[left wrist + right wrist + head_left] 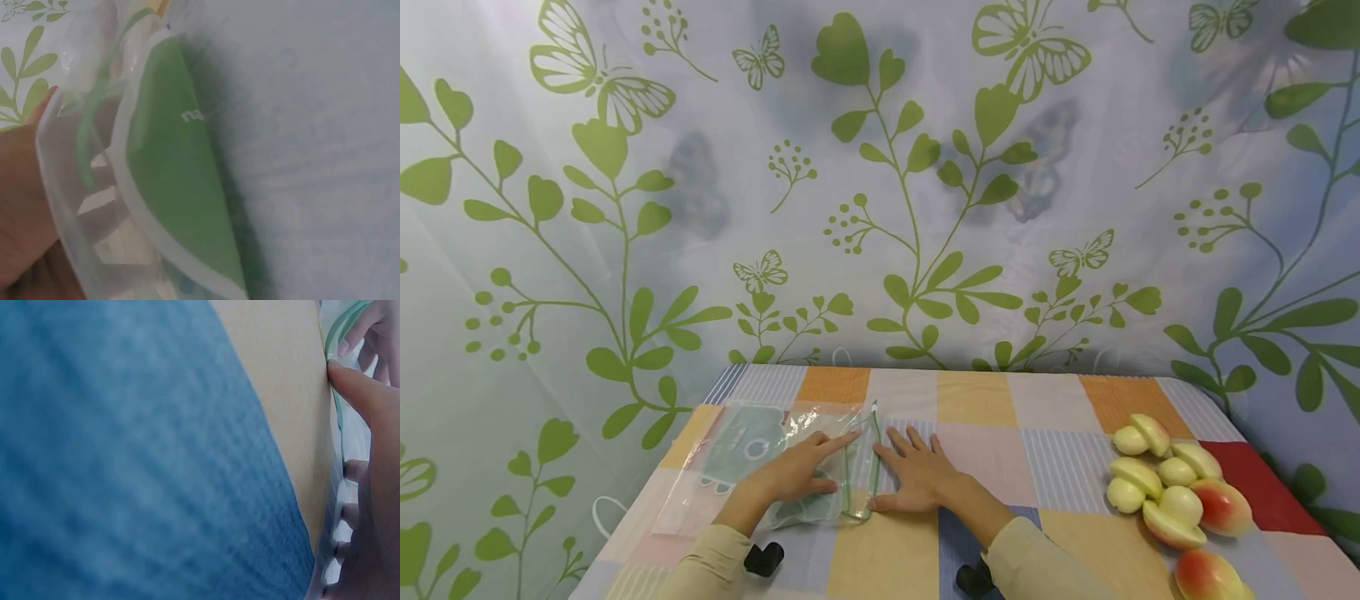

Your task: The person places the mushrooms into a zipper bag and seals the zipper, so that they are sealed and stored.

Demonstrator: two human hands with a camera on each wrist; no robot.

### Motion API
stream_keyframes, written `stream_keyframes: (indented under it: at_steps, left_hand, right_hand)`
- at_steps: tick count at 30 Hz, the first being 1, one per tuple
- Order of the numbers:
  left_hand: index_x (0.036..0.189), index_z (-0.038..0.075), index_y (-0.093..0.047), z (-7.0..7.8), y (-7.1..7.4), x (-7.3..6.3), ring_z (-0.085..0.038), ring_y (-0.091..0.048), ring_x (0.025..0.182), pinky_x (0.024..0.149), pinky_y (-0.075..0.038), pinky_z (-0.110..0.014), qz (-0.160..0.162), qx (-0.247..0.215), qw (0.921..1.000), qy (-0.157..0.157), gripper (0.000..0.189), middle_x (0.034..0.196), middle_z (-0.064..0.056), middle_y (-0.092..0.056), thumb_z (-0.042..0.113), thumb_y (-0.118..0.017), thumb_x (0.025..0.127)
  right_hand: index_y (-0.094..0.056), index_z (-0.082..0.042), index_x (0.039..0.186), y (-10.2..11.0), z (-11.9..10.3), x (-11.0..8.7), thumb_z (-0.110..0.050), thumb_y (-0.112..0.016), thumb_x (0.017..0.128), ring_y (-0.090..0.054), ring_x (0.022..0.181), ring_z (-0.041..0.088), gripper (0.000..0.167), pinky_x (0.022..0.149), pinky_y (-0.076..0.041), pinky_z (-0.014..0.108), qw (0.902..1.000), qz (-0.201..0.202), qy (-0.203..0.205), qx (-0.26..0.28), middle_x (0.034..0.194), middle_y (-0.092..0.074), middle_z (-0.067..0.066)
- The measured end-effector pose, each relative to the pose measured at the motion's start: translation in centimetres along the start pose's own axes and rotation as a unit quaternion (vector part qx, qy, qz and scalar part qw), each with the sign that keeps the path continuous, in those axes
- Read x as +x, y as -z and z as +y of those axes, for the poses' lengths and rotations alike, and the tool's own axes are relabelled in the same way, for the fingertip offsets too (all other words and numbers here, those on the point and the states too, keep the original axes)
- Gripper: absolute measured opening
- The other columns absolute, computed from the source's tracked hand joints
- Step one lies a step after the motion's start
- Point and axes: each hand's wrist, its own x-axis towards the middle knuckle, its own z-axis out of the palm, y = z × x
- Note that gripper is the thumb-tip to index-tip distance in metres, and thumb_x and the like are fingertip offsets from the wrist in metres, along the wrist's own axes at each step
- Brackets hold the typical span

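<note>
A clear plastic zip bag [747, 442] with a pale green print lies on the left half of the patchwork-covered table. Two green strips [875, 454] run along its right-hand end, with a narrow gap between them. My left hand [797, 471] rests over the bag, index finger stretched toward the strips and thumb below it. Just right of the strips, my right hand [917, 475] lies with fingers spread, its fingertips and thumb at the bag's edge. In the left wrist view, the bag's green print [175, 150] stands close beside the hand. The right wrist view shows the right thumb [353, 381] touching the green edge.
Several pale yellow fruit-like pieces [1180, 504] lie clustered at the table's right, next to red-and-yellow fruits [1223, 506]. Behind the table [977, 400] hangs a curtain [880, 208] with green leaves and butterflies. A black device [764, 559] sits at the left wrist.
</note>
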Motion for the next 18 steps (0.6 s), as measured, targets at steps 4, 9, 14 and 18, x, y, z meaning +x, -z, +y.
stream_keyframes:
  at_steps: [4,9,14,18]
  left_hand:
    - [0.162,0.020,-0.037,0.14,0.03,0.03,-0.030,-0.062,0.112,0.091,-0.055,-0.049,-0.006,0.001,1.0000,0.003,0.077,0.136,-0.018,-0.052,0.020,-0.077,0.096]
    - [0.157,0.014,-0.044,0.25,0.02,-0.04,-0.038,-0.058,0.122,0.097,-0.052,-0.055,0.001,-0.003,0.9999,0.012,0.071,0.142,-0.022,-0.050,0.021,-0.078,0.095]
    - [0.154,0.004,-0.045,0.25,-0.14,-0.30,-0.044,-0.051,0.133,0.104,-0.046,-0.058,0.031,0.004,0.9994,0.017,0.076,0.151,-0.025,-0.045,0.021,-0.083,0.090]
    - [0.154,0.001,-0.044,0.17,-0.28,-0.24,-0.043,-0.050,0.135,0.104,-0.045,-0.063,0.046,0.024,0.9986,0.007,0.079,0.159,-0.021,-0.038,0.021,-0.084,0.089]
  right_hand:
    - [-0.038,-0.022,0.162,0.04,0.15,0.01,-0.086,-0.050,0.085,-0.017,0.152,0.046,0.102,0.115,-0.017,0.073,1.0000,-0.001,-0.003,0.002,0.169,-0.024,0.013]
    - [-0.038,-0.021,0.162,0.03,0.25,0.00,-0.086,-0.050,0.085,-0.018,0.152,0.046,0.101,0.114,-0.017,0.074,1.0000,0.001,-0.003,0.002,0.169,-0.024,0.013]
    - [-0.037,-0.021,0.162,-0.04,0.15,0.04,-0.086,-0.049,0.085,-0.017,0.152,0.046,0.102,0.114,-0.016,0.074,1.0000,0.001,0.001,0.004,0.169,-0.023,0.014]
    - [-0.037,-0.022,0.162,-0.11,0.15,0.19,-0.086,-0.049,0.085,-0.017,0.153,0.046,0.102,0.115,-0.016,0.074,1.0000,0.001,-0.001,0.004,0.169,-0.023,0.013]
